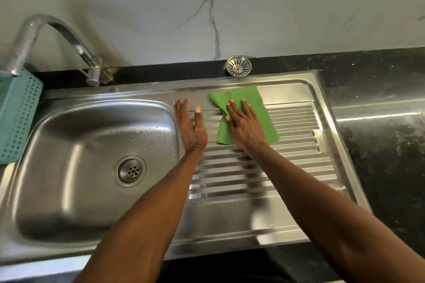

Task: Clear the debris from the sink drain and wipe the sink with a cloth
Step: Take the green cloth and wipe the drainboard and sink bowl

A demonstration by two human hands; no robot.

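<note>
A steel sink fills the left half of the view, with its drain low in the middle of the basin. A ribbed draining board lies to the right. On its far part lies a green cloth, and my right hand presses flat on it with fingers spread. My left hand is held on edge, fingers straight, on the strip between the basin and the board, holding nothing. A round metal strainer sits on the black ledge behind the board.
A curved metal tap arches over the basin's far left corner. A teal perforated basket hangs at the left edge. Black countertop runs to the right, and a marbled wall stands behind.
</note>
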